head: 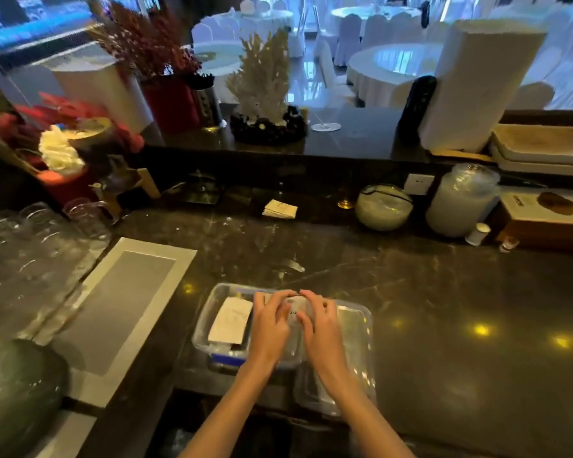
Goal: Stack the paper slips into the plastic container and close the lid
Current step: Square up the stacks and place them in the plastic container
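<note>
A clear plastic container stands on the dark marble counter near its front edge. A stack of white paper slips lies in its left part. My left hand and my right hand are side by side over the middle of the container, fingers curled around a small bundle of slips with dark print. The clear lid lies to the right, partly under my right forearm. Another small pile of slips rests far back on the counter.
A grey mat with a white border lies to the left, with several glasses beyond it. At the back right stand a round bowl, a tall jar and a wooden box.
</note>
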The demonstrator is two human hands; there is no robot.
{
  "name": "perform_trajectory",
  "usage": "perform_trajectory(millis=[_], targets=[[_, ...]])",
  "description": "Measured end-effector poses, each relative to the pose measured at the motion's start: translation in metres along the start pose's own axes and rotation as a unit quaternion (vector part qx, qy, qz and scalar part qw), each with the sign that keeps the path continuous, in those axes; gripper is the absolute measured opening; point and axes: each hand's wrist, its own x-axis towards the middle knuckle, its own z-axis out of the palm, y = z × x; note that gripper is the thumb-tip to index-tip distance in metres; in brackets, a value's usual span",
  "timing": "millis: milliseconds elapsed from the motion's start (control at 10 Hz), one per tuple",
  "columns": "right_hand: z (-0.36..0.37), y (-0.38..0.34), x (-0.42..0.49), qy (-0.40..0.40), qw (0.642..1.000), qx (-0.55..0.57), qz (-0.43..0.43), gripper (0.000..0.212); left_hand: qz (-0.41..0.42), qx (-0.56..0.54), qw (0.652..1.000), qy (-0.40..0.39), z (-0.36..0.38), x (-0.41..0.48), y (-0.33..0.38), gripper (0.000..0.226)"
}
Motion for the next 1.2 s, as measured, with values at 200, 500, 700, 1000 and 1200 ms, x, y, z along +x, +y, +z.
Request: perform_trajectory(millis=[200, 500, 700, 1000, 1200], targets=[[0.068, -0.039, 0.062, -0.023, 0.999, -0.023, -0.026, 0.04, 0.033, -0.028, 0.998, -0.054, -0.072, 0.069, -0.047, 0.039], [0.123, -0.04, 0.145, 0.065, 0.993, -0.078, -0.053, 0.038, 0.079, 0.053, 0.993, -0.066, -0.082, 0.17, -0.077, 0.061], [0.139, 0.0, 0.21, -0.022, 0.986, -0.166, 0.005, 0.057, 0.041, 0.138, 0.98, -0.136, -0.043, 0.241, -0.108, 0.047], [0.17, 0.041, 0.263, -0.041, 0.984, -0.148, 0.093, 0.041, 0.021, 0.17, 0.959, -0.224, 0.005, 0.292, -0.168, 0.067], [0.196, 0.073, 0.285, -0.045, 0.975, -0.173, 0.135, 0.06, 0.0, 0.174, 0.96, -0.219, 0.023, 0.314, -0.184, 0.068]])
